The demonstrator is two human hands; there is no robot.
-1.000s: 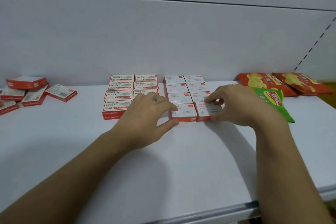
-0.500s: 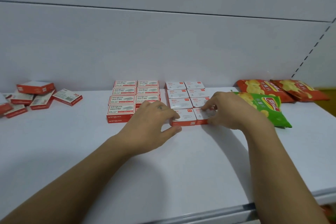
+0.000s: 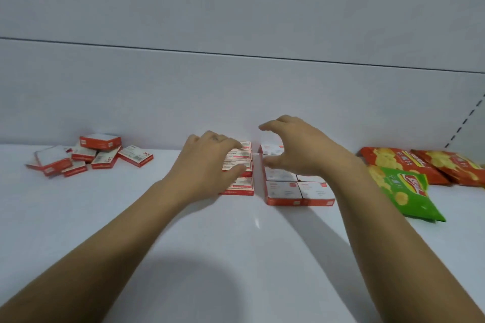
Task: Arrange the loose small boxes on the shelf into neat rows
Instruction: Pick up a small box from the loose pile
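Loose small boxes [image 3: 101, 142] — lying jumbled at far left of shelf [image 3: 236, 257], well apart from neat rows [image 3: 283, 193]. Seeming light, stiff; pinching across opposite sides advisable. Right hand [image 3: 296, 147] hovering wide, empty; left hand [image 3: 207, 165] curling over rows — grip unclear.

This looks like a shop, or the stock area of one. The white shelf [image 3: 236, 257] has a plain back panel [image 3: 236, 99] and a slotted upright [image 3: 464, 123] at its right end, which is the kind of fitting used for showing goods. On it are many identical red and white small boxes [image 3: 283, 189], some set in tight rows and others in a loose pile [image 3: 89, 155], and beside them several bags of crisps [image 3: 393, 162], red and green.
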